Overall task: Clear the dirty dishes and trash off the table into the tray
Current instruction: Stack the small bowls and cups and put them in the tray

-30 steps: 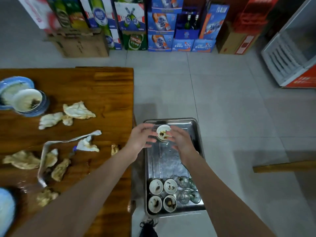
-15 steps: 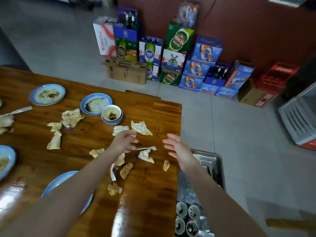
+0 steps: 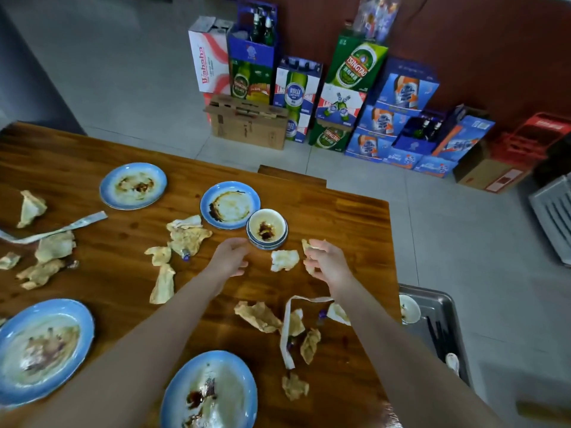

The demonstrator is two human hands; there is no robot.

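A small dirty bowl [image 3: 267, 228] stands on the wooden table [image 3: 346, 217], beside a blue-rimmed dirty plate [image 3: 230, 205]. My left hand [image 3: 230, 257] hovers just short of the bowl's near rim, fingers loosely curled and holding nothing. To its right, my right hand [image 3: 324, 257] curls its fingers over a crumpled napkin [image 3: 309, 244]. Another napkin [image 3: 284, 259] lies between my hands. Three more dirty plates [image 3: 133, 185] [image 3: 43, 344] [image 3: 210, 393] and several stained napkins are spread over the table. The steel tray [image 3: 441, 307] sits low past the table's right edge, with a small bowl [image 3: 409, 310] in it.
Torn paper strips [image 3: 287, 329] [image 3: 55, 230] lie among the napkins. Stacked beer cartons [image 3: 355, 66], a cardboard box [image 3: 247, 122] and a red crate [image 3: 531, 140] line the far wall. A white rack [image 3: 553, 211] stands on the tiled floor at right.
Both hands left the bowl in the tray and came over the table, then reached farther in. My left hand now nears the small bowl; my right has closed over a napkin.
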